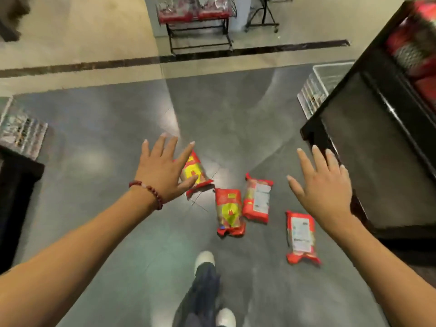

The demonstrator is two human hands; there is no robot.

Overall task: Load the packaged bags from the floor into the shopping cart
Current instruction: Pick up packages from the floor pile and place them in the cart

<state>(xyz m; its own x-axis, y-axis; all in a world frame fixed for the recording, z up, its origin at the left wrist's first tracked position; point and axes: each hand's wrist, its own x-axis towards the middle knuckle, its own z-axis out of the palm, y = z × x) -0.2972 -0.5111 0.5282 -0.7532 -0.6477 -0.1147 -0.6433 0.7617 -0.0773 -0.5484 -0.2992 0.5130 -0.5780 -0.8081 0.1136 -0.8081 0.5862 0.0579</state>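
Nearest the camera, a leg in dark trousers ends in a white shoe [204,258] planted on the glossy grey tiled floor [113,142], with the toe of a second white shoe [226,316] just at the bottom edge. Both bare forearms reach forward and down over that floor. The left hand [162,172], with a string of dark red beads [148,190] at the wrist, has its fingers straight and fanned wide and holds nothing; in the view it overlaps the nearest edge of a red plastic packet with a yellow label [196,176], though whether it touches that packet cannot be told. The right hand [323,185] is likewise spread flat with fingers apart, empty, and hangs above the floor to the right of the packets. Between the hands lie three more packets: a red one showing a yellow label [230,212], just beside it a red one with a white printed label [257,201], and, apart to the right and nearer the feet, another red one with a white label [301,237]. All four lie flat on the tiles. To the right rises a black display stand [377,142] with red goods blurred on top. Farther off, a black metal rack holding red packaged goods [197,14] stands on pale beige flooring.
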